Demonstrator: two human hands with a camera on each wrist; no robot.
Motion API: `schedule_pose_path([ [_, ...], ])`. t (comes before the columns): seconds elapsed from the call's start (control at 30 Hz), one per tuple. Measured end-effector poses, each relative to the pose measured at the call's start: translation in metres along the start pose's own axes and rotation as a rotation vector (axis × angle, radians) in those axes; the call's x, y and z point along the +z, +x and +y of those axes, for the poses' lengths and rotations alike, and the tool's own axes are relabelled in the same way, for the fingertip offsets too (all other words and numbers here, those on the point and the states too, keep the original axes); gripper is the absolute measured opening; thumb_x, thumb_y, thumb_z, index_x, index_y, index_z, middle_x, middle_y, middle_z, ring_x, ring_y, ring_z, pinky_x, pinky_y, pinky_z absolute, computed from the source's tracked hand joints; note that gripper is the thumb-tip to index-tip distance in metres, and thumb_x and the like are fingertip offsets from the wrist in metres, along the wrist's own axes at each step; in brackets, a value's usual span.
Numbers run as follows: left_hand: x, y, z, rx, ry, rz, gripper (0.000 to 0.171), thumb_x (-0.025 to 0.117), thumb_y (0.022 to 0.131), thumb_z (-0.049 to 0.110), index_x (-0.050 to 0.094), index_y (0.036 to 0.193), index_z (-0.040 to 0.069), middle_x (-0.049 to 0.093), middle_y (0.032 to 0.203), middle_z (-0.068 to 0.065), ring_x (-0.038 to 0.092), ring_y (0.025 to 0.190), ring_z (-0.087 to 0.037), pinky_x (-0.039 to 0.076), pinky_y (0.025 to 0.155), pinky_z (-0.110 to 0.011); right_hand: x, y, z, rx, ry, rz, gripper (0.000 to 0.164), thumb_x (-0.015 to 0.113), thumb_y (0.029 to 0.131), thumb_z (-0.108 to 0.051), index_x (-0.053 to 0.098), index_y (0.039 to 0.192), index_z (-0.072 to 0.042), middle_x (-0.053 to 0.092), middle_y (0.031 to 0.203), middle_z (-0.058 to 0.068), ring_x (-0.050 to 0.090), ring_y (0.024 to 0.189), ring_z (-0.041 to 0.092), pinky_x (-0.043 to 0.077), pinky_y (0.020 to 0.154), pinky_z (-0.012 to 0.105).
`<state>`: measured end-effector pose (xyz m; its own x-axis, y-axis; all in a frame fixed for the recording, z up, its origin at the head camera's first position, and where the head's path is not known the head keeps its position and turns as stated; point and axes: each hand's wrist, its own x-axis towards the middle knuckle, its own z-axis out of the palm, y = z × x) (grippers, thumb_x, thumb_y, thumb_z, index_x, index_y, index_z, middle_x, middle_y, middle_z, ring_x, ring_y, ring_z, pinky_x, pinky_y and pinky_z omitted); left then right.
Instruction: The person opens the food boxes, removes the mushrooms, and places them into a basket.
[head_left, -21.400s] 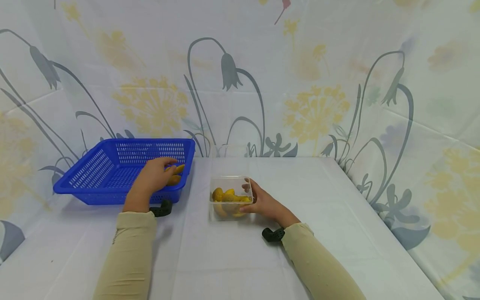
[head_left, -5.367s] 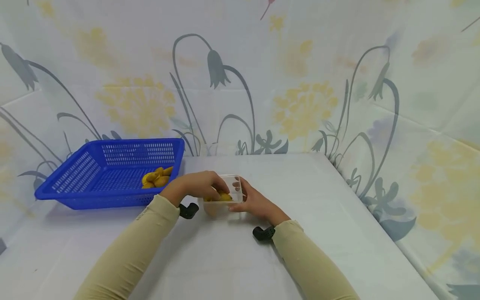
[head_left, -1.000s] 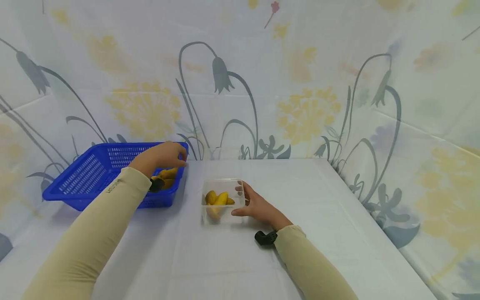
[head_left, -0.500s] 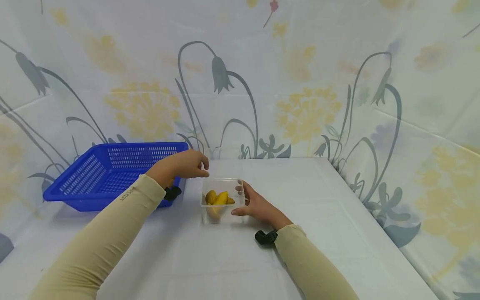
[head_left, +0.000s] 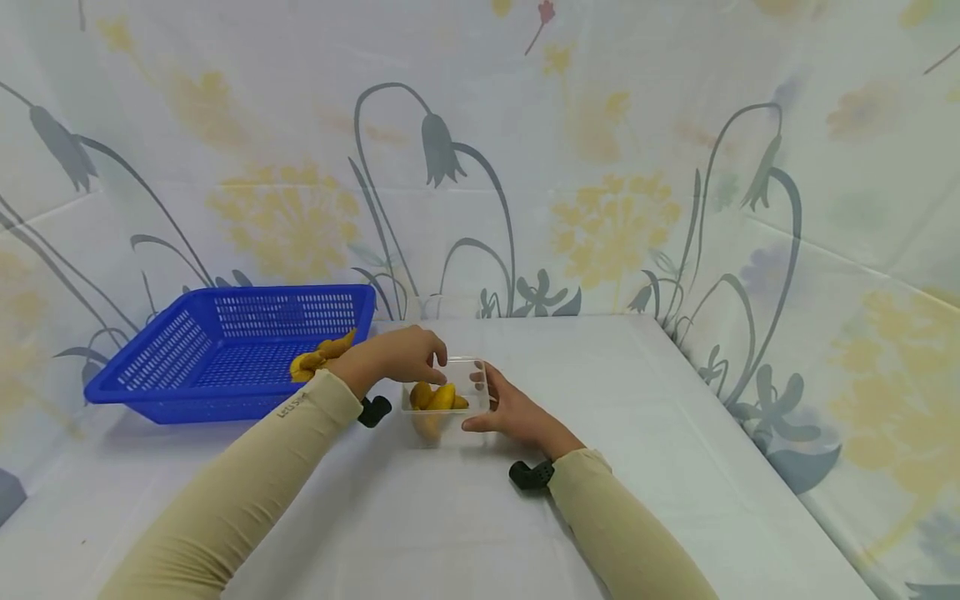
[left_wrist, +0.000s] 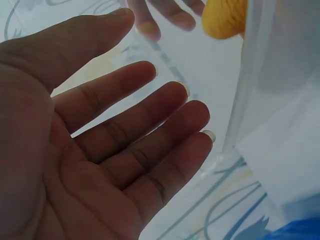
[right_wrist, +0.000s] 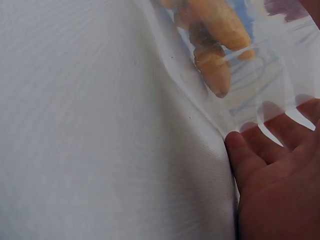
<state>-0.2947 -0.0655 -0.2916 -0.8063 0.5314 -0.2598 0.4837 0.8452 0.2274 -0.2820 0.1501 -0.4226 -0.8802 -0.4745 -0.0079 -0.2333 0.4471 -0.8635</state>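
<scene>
A clear plastic box [head_left: 452,430] stands on the white-covered table, holding a few yellow, elongated, finger-shaped pieces [head_left: 442,398]. Around its right side, my right hand [head_left: 519,413] grips with the thumb in front and fingers behind; the right wrist view has those fingers [right_wrist: 287,131] against the wall. My left hand [head_left: 397,354] hovers over the box's back left part, fingers lightly bent. The left wrist view shows this palm [left_wrist: 95,185] bare, with a yellow piece [left_wrist: 225,19] apart from the fingertips. More such pieces [head_left: 313,362] lie in the blue basket [head_left: 217,405].
The basket, with slotted sides, stands to the left of the box; my left forearm [head_left: 247,483] passes in front of its right corner. A flower-patterned cloth [head_left: 480,167] hangs behind the table [head_left: 600,375]. At the far left edge is a grey patch [head_left: 9,493].
Over the last second my left hand has moved from above the basket rightward and down to the box. The right hand and box have stayed put. Earlier frames show more pieces in the box.
</scene>
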Motion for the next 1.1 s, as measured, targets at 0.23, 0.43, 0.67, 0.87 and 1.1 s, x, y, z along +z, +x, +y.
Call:
schedule_pose_path([
  [0.23, 0.013, 0.007, 0.007, -0.028, -0.040, -0.046, 0.039, 0.067, 0.088, 0.032, 0.066, 0.121, 0.010, 0.068, 0.107, -0.008, 0.063, 0.087, -0.017, 0.058, 0.079, -0.031, 0.002, 0.001, -0.003, -0.018, 0.001, -0.013, 0.106, 0.079, 0.079, -0.033, 0.008, 0.157, -0.022, 0.032, 0.157, -0.001, 0.031, 0.146, 0.023, 0.032, 0.116, 0.046],
  [0.43, 0.021, 0.013, 0.009, -0.089, -0.098, -0.097, 0.042, 0.066, 0.090, 0.028, 0.063, 0.128, 0.010, 0.067, 0.112, -0.009, 0.062, 0.090, -0.018, 0.058, 0.083, -0.035, 0.002, 0.002, -0.002, -0.023, -0.002, -0.017, 0.105, 0.079, 0.080, -0.034, 0.008, 0.156, -0.023, 0.031, 0.157, 0.001, 0.029, 0.146, 0.022, 0.032, 0.117, 0.046],
  [0.67, 0.025, 0.019, 0.013, -0.112, -0.082, -0.108, 0.045, 0.066, 0.091, 0.025, 0.060, 0.131, 0.008, 0.067, 0.117, -0.008, 0.062, 0.087, -0.018, 0.056, 0.086, -0.038, 0.000, 0.001, -0.002, -0.024, 0.029, -0.013, 0.106, 0.080, 0.079, -0.032, 0.009, 0.157, -0.023, 0.032, 0.157, 0.000, 0.032, 0.145, 0.022, 0.031, 0.117, 0.046],
  [0.87, 0.031, 0.022, 0.020, -0.111, -0.023, -0.100, 0.034, 0.066, 0.091, 0.023, 0.066, 0.120, 0.006, 0.068, 0.100, -0.005, 0.059, 0.077, -0.018, 0.055, 0.077, -0.032, -0.001, -0.001, -0.001, -0.005, 0.043, -0.015, 0.107, 0.081, 0.078, -0.033, 0.009, 0.156, -0.025, 0.031, 0.157, -0.001, 0.032, 0.145, 0.023, 0.031, 0.117, 0.047],
  [1.1, 0.038, 0.023, 0.022, -0.106, 0.022, -0.053, 0.023, 0.069, 0.089, 0.023, 0.069, 0.103, 0.005, 0.064, 0.079, -0.004, 0.057, 0.068, -0.018, 0.052, 0.065, -0.029, 0.000, -0.001, 0.000, -0.012, 0.052, -0.013, 0.108, 0.081, 0.078, -0.032, 0.008, 0.157, -0.023, 0.030, 0.158, 0.002, 0.036, 0.143, 0.025, 0.033, 0.115, 0.047],
])
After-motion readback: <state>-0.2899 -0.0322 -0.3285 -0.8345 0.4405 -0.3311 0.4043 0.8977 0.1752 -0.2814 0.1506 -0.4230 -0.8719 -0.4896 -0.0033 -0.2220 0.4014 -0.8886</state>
